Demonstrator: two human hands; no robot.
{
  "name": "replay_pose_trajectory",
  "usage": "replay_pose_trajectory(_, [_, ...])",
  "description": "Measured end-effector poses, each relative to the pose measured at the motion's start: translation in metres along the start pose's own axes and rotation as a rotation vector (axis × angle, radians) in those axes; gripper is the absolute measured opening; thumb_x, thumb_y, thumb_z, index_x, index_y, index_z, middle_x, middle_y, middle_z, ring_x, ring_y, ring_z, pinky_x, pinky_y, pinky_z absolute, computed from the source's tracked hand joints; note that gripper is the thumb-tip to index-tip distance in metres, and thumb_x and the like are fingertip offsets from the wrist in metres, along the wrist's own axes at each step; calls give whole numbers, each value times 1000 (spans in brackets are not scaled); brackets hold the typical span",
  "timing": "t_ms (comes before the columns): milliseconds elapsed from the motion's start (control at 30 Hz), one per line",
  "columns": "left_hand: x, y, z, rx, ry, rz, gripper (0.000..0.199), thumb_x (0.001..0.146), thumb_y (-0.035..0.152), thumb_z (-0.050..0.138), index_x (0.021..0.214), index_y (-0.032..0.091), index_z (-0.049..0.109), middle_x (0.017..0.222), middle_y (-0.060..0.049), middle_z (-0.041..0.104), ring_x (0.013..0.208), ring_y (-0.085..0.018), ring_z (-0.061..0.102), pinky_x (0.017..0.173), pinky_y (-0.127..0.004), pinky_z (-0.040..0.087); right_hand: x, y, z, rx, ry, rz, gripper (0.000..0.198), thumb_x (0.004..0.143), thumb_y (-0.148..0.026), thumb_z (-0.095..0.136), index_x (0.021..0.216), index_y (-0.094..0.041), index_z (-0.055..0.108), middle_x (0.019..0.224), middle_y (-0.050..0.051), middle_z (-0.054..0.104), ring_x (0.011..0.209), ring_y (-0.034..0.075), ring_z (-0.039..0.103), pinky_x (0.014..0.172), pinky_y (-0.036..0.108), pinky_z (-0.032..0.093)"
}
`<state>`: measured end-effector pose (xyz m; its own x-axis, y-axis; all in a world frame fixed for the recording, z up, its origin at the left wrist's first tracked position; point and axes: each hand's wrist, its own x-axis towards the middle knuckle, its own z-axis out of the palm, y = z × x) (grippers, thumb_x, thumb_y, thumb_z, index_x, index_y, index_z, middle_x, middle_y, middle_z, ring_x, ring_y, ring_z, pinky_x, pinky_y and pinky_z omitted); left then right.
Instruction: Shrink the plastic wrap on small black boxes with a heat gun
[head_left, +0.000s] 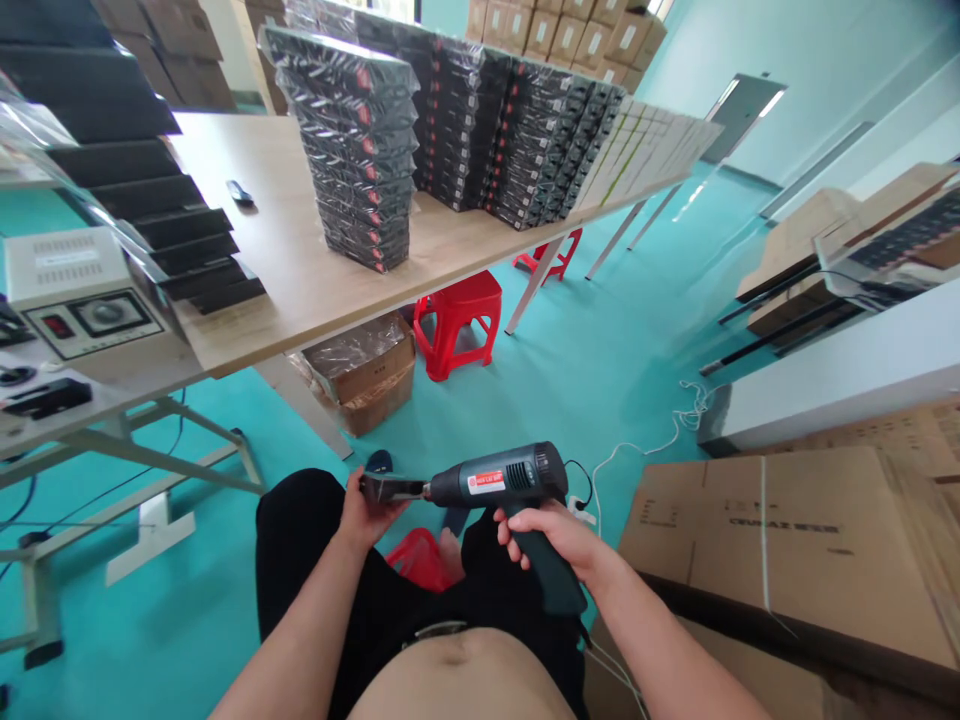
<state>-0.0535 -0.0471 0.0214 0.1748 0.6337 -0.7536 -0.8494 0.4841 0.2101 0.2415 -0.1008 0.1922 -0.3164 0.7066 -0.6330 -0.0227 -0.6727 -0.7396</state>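
Note:
A dark heat gun with a red label lies level above my lap, nozzle pointing left. My right hand is wrapped around its handle. My left hand holds a small dark flat piece right at the metal nozzle tip, fingers curled around it. A cable runs from the gun's rear toward a white power strip on the floor.
A wooden table ahead carries tall stacks of wrapped black boxes. A grey sealing machine sits at left. Red stools and a cardboard box stand under the table. Large cartons lie at my right.

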Motion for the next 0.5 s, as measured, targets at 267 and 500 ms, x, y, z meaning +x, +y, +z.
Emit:
replay_pose_trajectory(267, [10,-1,-6,19,-43,-3,36,80,53,50,90,19,56,86,-11,66,80,-30,68,70,-51,56,4,21,36,64,33,-121,34,70,-32,68,98,-12,67,82,7,70,63,15,63,56,27,49])
replay_pose_trajectory(500, [3,-2,0,-3,-7,-2,33,79,49,54,90,18,56,85,-13,67,82,-33,68,70,-52,55,-13,18,18,18,-135,-14,31,69,-25,66,97,-11,68,79,7,69,61,15,63,52,25,48])
